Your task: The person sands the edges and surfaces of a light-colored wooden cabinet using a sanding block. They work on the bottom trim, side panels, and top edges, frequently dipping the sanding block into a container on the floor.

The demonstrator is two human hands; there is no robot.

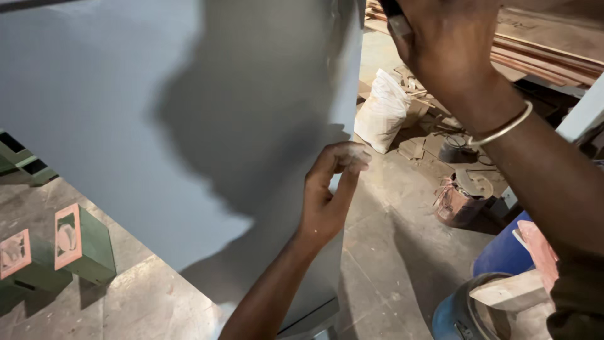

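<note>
A large flat grey panel (pixel 126 113) stands tilted in front of me and fills the left and middle of the view. My left hand (pixel 330 192) reaches up from below and pinches the panel's right edge between thumb and fingers. My right hand (pixel 443 44), with a thin metal bangle (pixel 503 129) on the wrist, is raised at the top near the panel's upper right corner. Its fingers curl around a small dark object (pixel 396 19) with a grey end; I cannot tell what it is. My shadow falls across the panel.
Green blocks with pinkish tops (pixel 82 242) stand on the concrete floor at lower left. A white sack (pixel 384 110), scrap pieces and a rusty can (pixel 456 201) lie to the right. Blue drums (pixel 503 252) and a wooden piece (pixel 509 291) sit at lower right, with planks (pixel 547 60) behind.
</note>
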